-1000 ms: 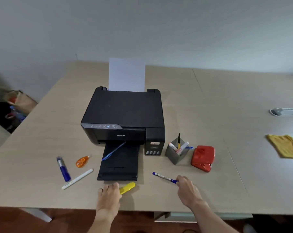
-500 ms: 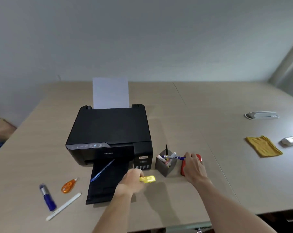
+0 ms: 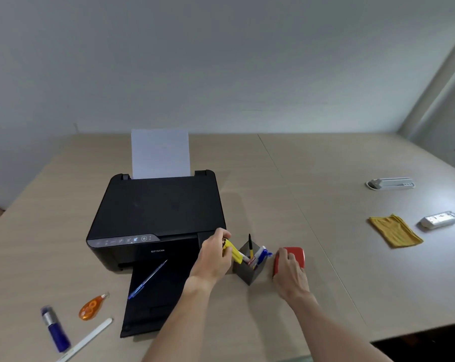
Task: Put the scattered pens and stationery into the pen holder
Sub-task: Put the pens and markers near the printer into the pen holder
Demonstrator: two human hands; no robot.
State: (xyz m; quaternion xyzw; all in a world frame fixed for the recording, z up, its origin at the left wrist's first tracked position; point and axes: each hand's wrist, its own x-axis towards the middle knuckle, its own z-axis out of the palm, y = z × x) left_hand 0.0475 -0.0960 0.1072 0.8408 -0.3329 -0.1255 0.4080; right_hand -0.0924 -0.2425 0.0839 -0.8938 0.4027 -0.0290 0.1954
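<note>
A grey square pen holder (image 3: 247,271) stands to the right of the printer with several pens in it. My left hand (image 3: 212,259) grips a yellow highlighter (image 3: 234,253), tilted with its lower end inside the holder's left corner. My right hand (image 3: 290,273) holds nothing and rests with its fingers against a red hole punch (image 3: 296,254) just right of the holder. A blue pen (image 3: 148,279) lies on the printer's output tray. At the front left lie an orange correction tape (image 3: 92,308), a blue glue stick (image 3: 55,329) and a white pen (image 3: 88,338).
A black printer (image 3: 158,212) with a sheet of paper upright in its feeder sits on the beige table (image 3: 286,184). At the right lie a yellow cloth (image 3: 394,231), a white power strip (image 3: 439,219) and a white cable box (image 3: 390,183).
My left hand carried the yellow highlighter up to the holder and tipped it in. The blue-and-white pen left my right hand and stands in the holder; that hand dropped beside the hole punch.
</note>
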